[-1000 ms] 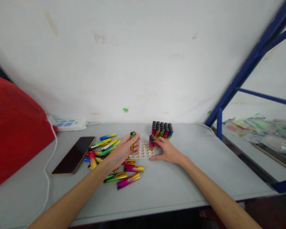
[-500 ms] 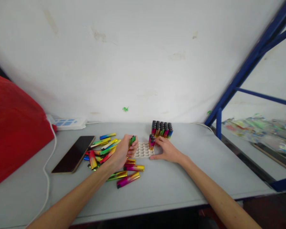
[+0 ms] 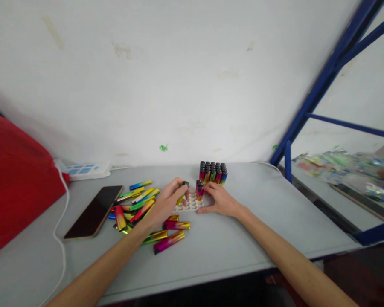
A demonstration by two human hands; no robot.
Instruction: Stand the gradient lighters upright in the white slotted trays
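My left hand (image 3: 168, 202) pinches a green and yellow lighter (image 3: 181, 199), its black top up and its body slanting, above the left side of a white tray (image 3: 192, 208) with rows of round holes. Several pink and purple lighters (image 3: 199, 192) stand upright at the tray's back right corner. My right hand (image 3: 222, 201) holds the tray at its right side, thumb at the front corner and fingers by the standing lighters. Loose shiny lighters (image 3: 141, 209) lie in a heap left of and under my left forearm.
Behind the tray stands a tight block of upright lighters (image 3: 213, 172). To the left are a phone (image 3: 94, 212), a power strip (image 3: 88, 170) with a white cable (image 3: 62, 238), and a red bag (image 3: 16, 179). A blue metal frame (image 3: 320, 81) rises at the right.
My left hand has brought the lighter over the tray, turning it from within the fist to a slanted fingertip hold. The right hand keeps its place at the tray. The view has shifted slightly.
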